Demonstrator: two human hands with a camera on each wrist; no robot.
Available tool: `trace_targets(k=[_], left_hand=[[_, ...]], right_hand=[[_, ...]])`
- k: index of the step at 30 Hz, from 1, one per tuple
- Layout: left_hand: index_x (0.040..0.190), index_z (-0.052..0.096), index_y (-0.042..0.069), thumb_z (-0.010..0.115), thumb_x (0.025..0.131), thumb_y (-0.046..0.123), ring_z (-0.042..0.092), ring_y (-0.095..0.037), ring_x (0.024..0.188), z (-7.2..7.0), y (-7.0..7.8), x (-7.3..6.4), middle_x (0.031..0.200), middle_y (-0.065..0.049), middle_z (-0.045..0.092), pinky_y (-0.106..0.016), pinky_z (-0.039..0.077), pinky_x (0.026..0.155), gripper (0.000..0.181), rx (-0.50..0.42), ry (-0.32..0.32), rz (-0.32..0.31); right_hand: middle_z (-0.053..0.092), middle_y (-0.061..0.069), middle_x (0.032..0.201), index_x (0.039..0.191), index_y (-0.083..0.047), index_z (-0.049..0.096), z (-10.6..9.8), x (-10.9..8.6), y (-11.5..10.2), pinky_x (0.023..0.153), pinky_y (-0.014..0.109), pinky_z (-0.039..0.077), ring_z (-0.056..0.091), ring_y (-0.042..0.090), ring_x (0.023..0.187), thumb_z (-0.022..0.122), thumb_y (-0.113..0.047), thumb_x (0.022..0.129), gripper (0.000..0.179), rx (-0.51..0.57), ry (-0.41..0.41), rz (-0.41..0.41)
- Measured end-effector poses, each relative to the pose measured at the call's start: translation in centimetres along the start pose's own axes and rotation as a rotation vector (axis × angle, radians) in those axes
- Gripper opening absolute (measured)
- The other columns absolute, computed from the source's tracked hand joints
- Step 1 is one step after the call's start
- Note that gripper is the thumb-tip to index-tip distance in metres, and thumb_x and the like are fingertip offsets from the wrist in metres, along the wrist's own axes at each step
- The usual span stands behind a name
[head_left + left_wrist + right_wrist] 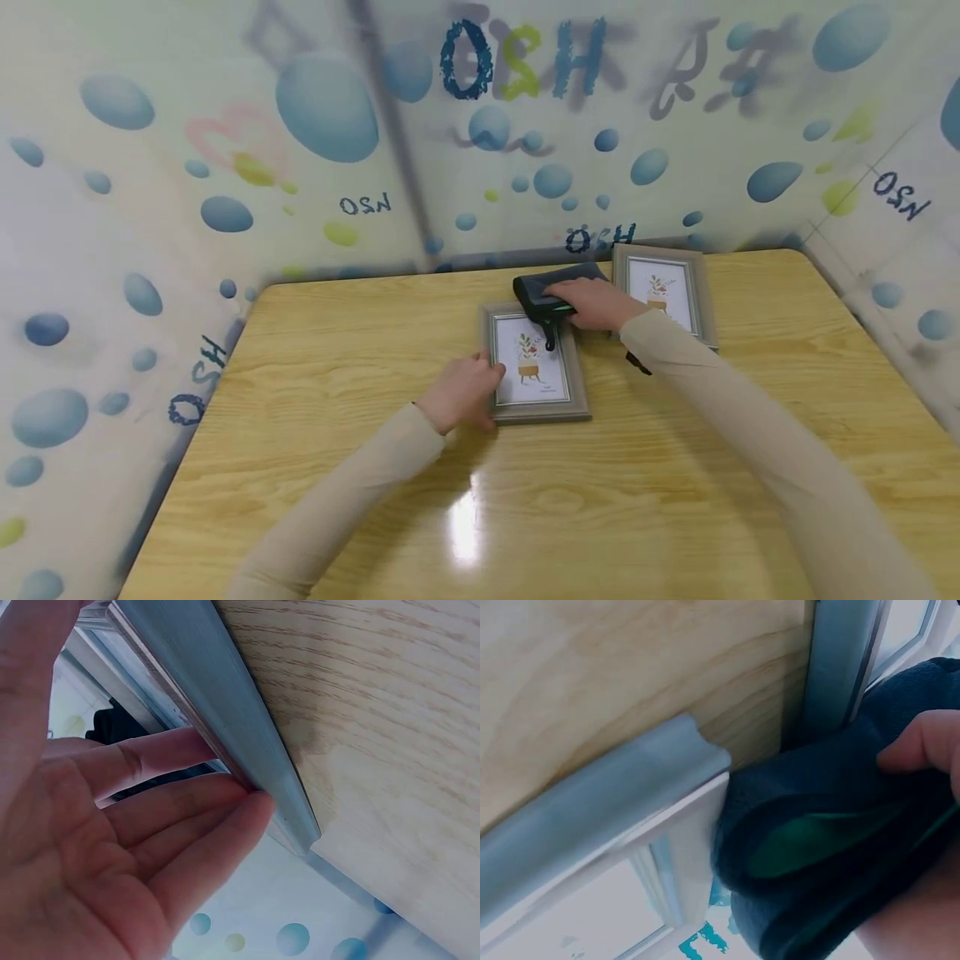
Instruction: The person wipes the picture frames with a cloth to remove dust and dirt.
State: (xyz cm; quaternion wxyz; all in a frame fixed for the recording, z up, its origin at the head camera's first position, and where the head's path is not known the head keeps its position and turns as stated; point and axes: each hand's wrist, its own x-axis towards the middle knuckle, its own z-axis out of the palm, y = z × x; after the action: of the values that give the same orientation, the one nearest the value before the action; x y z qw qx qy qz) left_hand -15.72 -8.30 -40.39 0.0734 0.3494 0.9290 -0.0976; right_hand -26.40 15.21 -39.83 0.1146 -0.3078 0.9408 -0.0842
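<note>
My right fingers are curled around a folded dark pouch-like item [553, 287] with green inside, right hand [596, 304] holding it over the far right corner of the left picture frame [529, 362]. My left hand [461, 387] has its fingers loosely extended, touching that frame's left edge. This frame sits mid-tabletop [360, 358] and shows a potted plant. A matching right picture frame [660, 283] is at the far edge, partly behind my right wrist. Droplet-patterned wall [322, 108] beyond.
</note>
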Motion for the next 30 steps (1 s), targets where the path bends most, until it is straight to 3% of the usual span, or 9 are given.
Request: trace_targets(k=[4,10,15,18,23,30], left_hand=[[0.113,0.064,0.004,0.089,0.057,0.051,0.063,-0.025,0.091,0.0,-0.1,-0.2,0.103,-0.016,0.061,-0.036,0.056,0.065,0.077,0.016,0.006,0.005],[0.118,0.063,0.004,0.087,0.061,0.051,0.062,-0.029,0.1,0.2,-0.4,-0.6,0.11,-0.018,0.06,-0.036,0.057,0.068,0.077,0.02,0.023,0.033],[0.124,0.061,0.005,0.085,0.064,0.052,0.059,-0.031,0.11,0.1,-0.6,-0.6,0.12,-0.021,0.058,-0.037,0.056,0.073,0.08,0.023,0.012,0.049],[0.123,0.062,0.005,0.085,0.065,0.053,0.06,-0.029,0.106,0.1,-0.6,-0.5,0.118,-0.02,0.06,-0.036,0.056,0.073,0.078,0.029,0.009,0.059],[0.117,0.064,0.006,0.084,0.064,0.053,0.062,-0.026,0.097,0.1,-0.6,-0.3,0.11,-0.016,0.063,-0.037,0.056,0.07,0.074,0.032,0.012,0.068],[0.118,0.064,0.007,0.084,0.063,0.053,0.063,-0.028,0.101,0.2,-0.8,-0.3,0.111,-0.016,0.062,-0.037,0.056,0.067,0.075,0.037,0.019,0.066]], right_hand=[[0.049,0.018,0.14,0.137,-0.006,0.053,0.4,-0.4,-0.8,0.101,0.053,0.038,0.046,0.039,0.125,0.066,-0.002,0.088,0.051,-0.112,0.034,0.011],[0.056,0.018,0.133,0.13,-0.003,0.059,1.4,0.4,-4.0,0.093,0.051,0.046,0.054,0.036,0.118,0.068,-0.004,0.088,0.043,-0.239,0.086,0.043],[0.047,0.017,0.142,0.139,-0.006,0.05,1.8,1.7,-6.6,0.099,0.05,0.041,0.045,0.035,0.128,0.066,-0.007,0.091,0.051,-0.274,0.037,-0.031],[0.041,0.014,0.147,0.145,-0.008,0.043,1.9,2.2,-7.6,0.103,0.049,0.038,0.039,0.034,0.133,0.065,-0.008,0.093,0.056,-0.256,0.004,-0.098],[0.039,0.012,0.149,0.147,-0.01,0.04,2.1,1.9,-7.5,0.104,0.05,0.036,0.036,0.032,0.135,0.063,-0.007,0.093,0.059,-0.233,0.014,-0.155],[0.04,0.012,0.148,0.144,-0.011,0.046,1.8,-0.4,-4.6,0.103,0.053,0.036,0.036,0.032,0.136,0.063,-0.003,0.091,0.057,-0.24,0.019,-0.109]])
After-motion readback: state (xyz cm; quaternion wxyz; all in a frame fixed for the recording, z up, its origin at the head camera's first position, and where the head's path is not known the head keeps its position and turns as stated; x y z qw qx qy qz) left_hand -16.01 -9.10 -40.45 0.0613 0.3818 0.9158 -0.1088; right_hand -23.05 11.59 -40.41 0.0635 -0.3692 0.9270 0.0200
